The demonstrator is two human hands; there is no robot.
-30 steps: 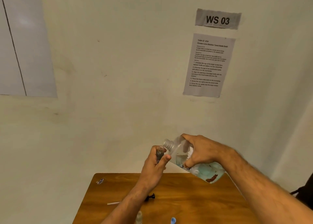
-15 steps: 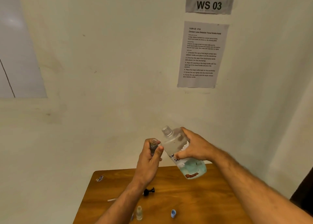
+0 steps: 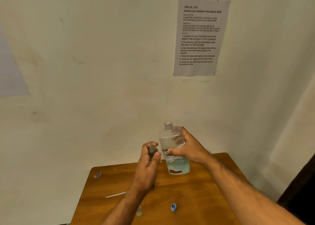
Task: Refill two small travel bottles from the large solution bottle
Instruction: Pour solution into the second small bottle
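Large bottle (image 3: 173,149) near-upright (neck up) in right grip (image 3: 189,149); left grip (image 3: 148,166) clasps sm. travel bottle (image 3: 152,150), upright.

Bare table (image 3: 196,190) centre, blue cap (image 3: 173,207) and straw (image 3: 115,194) near front

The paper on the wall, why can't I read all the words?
In the head view, the instruction sheet is small and soft, so several words smear into blur; the dim yellowish light dulls it too. Only the heading and the bigger numbered lines stay partly readable.
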